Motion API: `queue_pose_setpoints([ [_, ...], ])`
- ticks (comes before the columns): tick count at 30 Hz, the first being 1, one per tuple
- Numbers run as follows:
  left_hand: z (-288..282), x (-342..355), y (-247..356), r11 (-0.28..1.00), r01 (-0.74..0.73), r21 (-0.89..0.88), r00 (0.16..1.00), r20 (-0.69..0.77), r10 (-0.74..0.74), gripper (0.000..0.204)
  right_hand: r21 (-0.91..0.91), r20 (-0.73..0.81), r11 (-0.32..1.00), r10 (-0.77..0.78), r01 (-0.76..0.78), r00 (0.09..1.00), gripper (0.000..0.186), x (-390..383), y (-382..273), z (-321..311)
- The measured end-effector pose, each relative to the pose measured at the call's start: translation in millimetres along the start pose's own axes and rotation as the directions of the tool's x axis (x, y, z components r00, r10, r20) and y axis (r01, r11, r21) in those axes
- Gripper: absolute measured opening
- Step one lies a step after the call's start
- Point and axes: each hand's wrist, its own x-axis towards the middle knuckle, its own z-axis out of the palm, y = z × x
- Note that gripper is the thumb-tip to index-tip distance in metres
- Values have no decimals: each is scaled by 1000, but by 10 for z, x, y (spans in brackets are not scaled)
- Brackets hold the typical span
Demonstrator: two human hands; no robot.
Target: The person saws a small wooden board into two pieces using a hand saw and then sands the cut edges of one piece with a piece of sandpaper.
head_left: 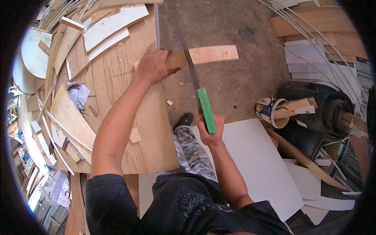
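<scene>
My right hand (212,129) is closed round the green handle of a handsaw (206,109). The long dark blade runs up and away from me and crosses a narrow wooden board (215,54). That board sticks out past the right edge of the wooden tabletop (117,98). On the tabletop's edge my left hand (153,65) grips the board, to the left of the blade. The board left of the blade looks darker, in shadow; to the right it is light. How deep the blade sits in the wood, I cannot tell.
Offcuts and white panels (113,29) lie piled on the left of the tabletop. A small wood block (135,135) lies nearer me. At right stand a bucket (270,111) of wood scraps and a black drum (309,102). A large white sheet (250,156) lies beside my leg.
</scene>
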Motion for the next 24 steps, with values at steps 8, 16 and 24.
queue_pose_setpoints([
  [8, 34, -35, 1, 997, 82, 6, 995, -55, -82, 73, 61, 23, 998, -7, 6, 1000, 13, -326, 56, -96],
  [16, -37, 7, 65, 993, 112, 29, 994, 3, -112, 71, 109, 4, 993, 54, -54, 999, 15, 60, 182, 66],
  [24, -13, -38, 47, 993, 119, 7, 992, -36, -119, 65, 259, -8, 963, 75, -70, 997, 22, 192, 98, 123],
])
